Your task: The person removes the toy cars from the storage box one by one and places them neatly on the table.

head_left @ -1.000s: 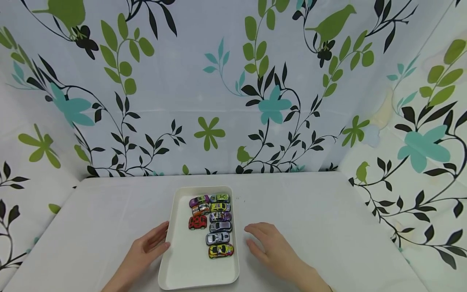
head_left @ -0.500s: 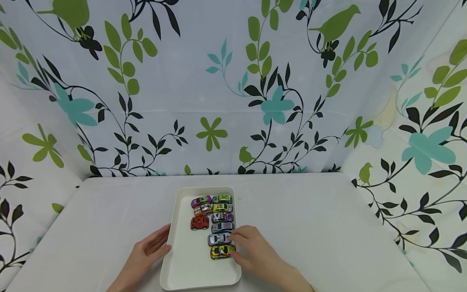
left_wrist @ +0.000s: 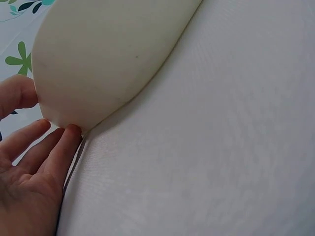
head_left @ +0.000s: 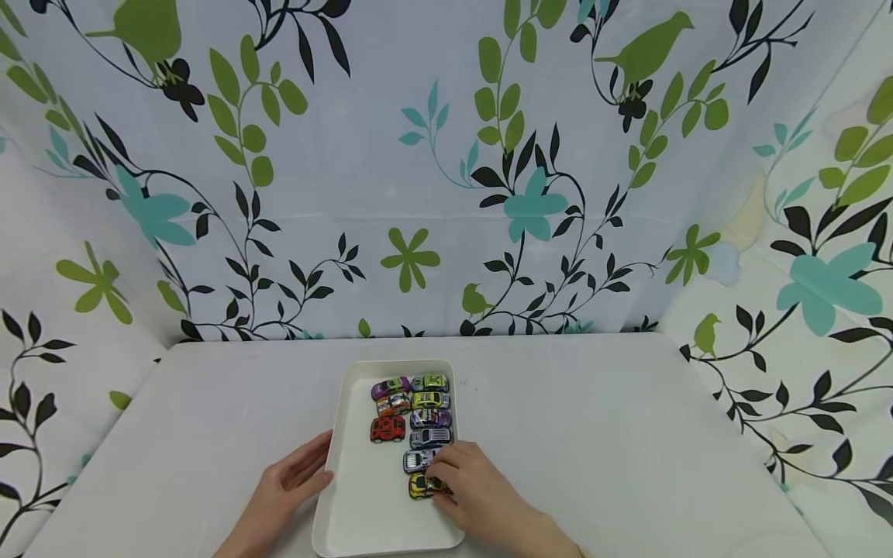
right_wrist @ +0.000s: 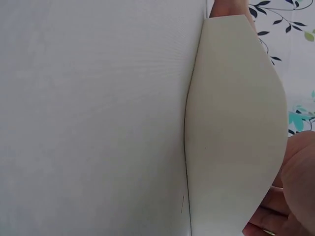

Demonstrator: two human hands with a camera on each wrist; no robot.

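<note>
One white tray (head_left: 349,496) carries nine toy cars. Right hand (head_left: 474,492) fingers curl around the yellow car (head_left: 421,486); left hand (head_left: 282,488) fingers lie straight against the tray's rim.

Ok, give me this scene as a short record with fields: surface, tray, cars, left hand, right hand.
surface: white table, leaf-print cloth behind
tray: white tray, lengthwise to the person
cars: nine toy cars in two columns at the far end, three left, six right
left hand: left hand open, fingers against the tray's left rim
right hand: right hand fingers curled on the yellow car, nearest in the right column
</note>
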